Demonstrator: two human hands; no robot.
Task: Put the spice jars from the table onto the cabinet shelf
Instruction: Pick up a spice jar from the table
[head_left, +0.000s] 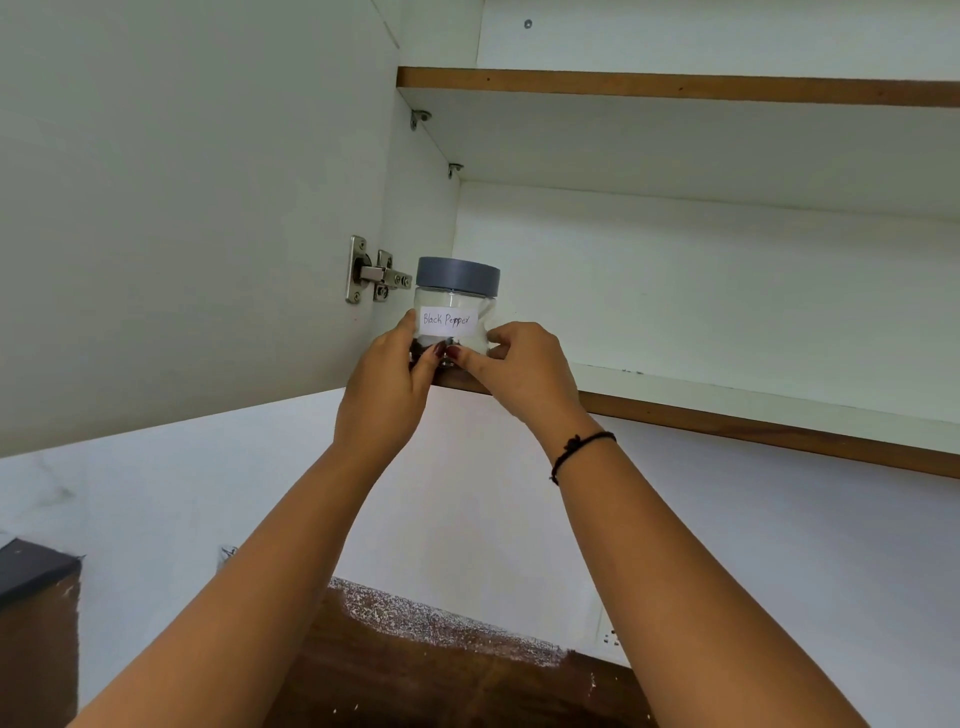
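Black Pepper jar (454, 312) upright at the front left corner of the lower cabinet shelf (727, 397), seemingly set down. Left hand (389, 384) and right hand (524, 364) both pinch its lower half, one on each side. It is the only jar visible on the shelf, so likely early; release pending, and any desk with remaining jars is out of view.

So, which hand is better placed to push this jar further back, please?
Probably the right hand: both grip the jar, but open shelf lies on its side, while the left hand sits close to the cabinet wall.
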